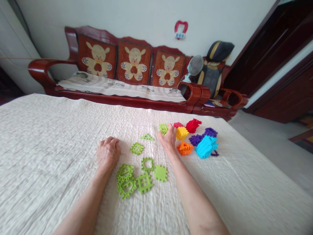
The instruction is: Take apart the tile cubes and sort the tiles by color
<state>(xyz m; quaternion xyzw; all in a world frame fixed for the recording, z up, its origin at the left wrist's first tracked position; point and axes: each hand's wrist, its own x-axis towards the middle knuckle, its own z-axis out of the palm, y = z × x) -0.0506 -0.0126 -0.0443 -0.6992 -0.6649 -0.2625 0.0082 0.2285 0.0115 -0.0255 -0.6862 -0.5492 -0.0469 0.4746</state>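
My right hand [169, 136] pinches a light-green interlocking plastic tile [162, 128] between thumb and fingers, at the far side of the green pieces. My left hand [108, 150] rests on the cloth with its fingers curled in, and nothing shows in it. Between my hands lie a green triangular piece [147, 137] and a green square frame tile [137, 148]. Nearer to me are another green frame [147, 164], a solid green tile [160, 173], a green window tile [144, 182] and two overlapping green frames [126, 187].
Right of my right hand stand yellow [182, 133], orange [185, 148], red [193, 125], purple [196, 140] and light-blue [206, 147] tile stacks. A white quilted cloth [61, 137] covers the table. Beyond it is a wooden sofa [137, 100] with bear cushions and a small fan [195, 65].
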